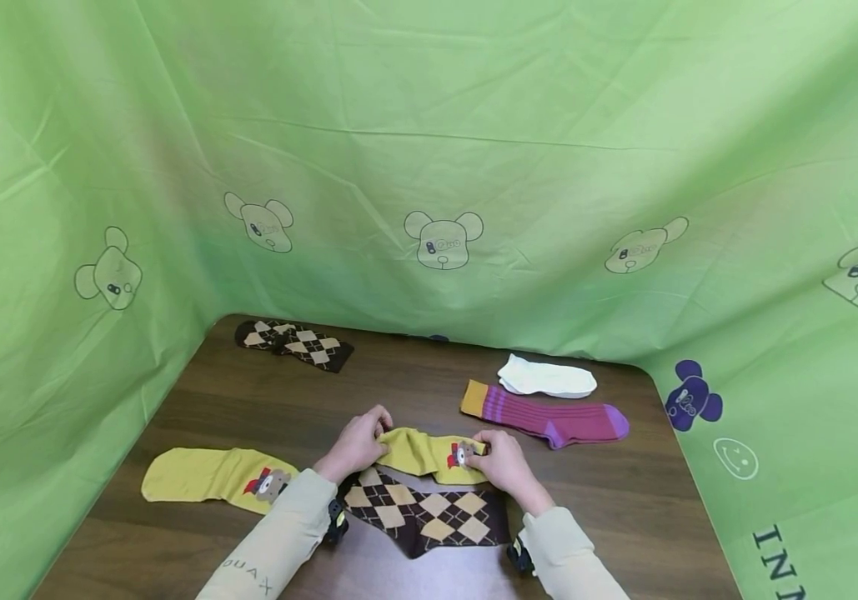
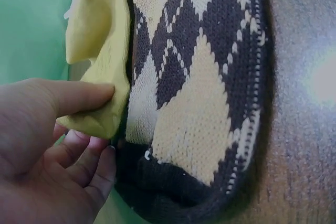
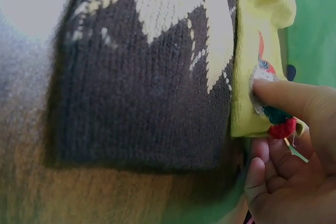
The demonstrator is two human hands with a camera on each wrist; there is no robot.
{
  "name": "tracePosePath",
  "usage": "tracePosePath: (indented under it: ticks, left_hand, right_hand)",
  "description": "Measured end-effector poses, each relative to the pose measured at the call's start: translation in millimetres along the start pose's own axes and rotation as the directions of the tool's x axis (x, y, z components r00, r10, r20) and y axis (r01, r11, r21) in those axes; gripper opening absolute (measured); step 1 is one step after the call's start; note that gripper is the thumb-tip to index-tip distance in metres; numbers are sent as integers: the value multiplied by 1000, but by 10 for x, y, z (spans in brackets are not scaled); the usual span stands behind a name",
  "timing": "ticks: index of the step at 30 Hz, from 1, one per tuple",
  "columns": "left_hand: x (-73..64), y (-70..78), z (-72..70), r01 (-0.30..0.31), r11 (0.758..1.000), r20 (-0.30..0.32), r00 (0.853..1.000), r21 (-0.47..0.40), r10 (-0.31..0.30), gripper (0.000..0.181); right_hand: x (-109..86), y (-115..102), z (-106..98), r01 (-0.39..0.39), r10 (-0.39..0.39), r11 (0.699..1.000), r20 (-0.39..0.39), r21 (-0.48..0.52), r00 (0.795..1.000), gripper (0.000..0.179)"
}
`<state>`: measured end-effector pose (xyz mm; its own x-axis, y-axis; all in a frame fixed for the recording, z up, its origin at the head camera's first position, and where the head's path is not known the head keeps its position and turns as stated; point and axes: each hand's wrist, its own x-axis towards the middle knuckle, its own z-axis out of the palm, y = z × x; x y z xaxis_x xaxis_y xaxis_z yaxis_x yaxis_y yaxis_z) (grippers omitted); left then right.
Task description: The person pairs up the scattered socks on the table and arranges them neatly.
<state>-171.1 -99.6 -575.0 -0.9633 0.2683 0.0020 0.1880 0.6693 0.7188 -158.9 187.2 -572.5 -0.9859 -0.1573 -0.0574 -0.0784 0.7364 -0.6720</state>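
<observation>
A yellow sock (image 1: 412, 451) with a bear picture stretches between my two hands, above the argyle sock on the table. My left hand (image 1: 359, 444) pinches one end, thumb on top and fingers beneath, as the left wrist view shows. With thumb over the bear picture, my right hand (image 1: 507, 463) pinches the other end of the yellow sock (image 3: 262, 66). Nearer me, a dark brown argyle sock (image 1: 447, 517) with tan and cream diamonds lies flat, right beside the yellow one. Its dark toe (image 2: 168, 182) is close to my left fingertips.
Another yellow bear sock (image 1: 199, 475) lies on the left, partly behind my left sleeve. A second argyle sock (image 1: 316, 348) is at the back left. Toward the back right lie a white sock (image 1: 547, 379) and a purple striped sock (image 1: 549, 417). Green cloth (image 1: 429, 167) hangs around the wooden table (image 1: 391, 383).
</observation>
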Motion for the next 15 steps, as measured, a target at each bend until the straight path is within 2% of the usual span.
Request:
tracePosePath:
  ticks: [3, 10, 15]
  left_hand:
    - [4, 1, -8, 15, 1000, 3, 1000, -16, -15, 42]
    - [27, -27, -36, 37, 999, -36, 999, 10, -36, 33]
    - [24, -35, -56, 82, 996, -23, 996, 25, -81, 35]
  right_hand:
    - [-9, 4, -9, 2, -2, 1000, -7, 5, 1000, 18]
    - [-39, 5, -74, -8, 12, 999, -76, 51, 997, 15]
    - [-57, 46, -126, -22, 38, 993, -141, 115, 989, 12]
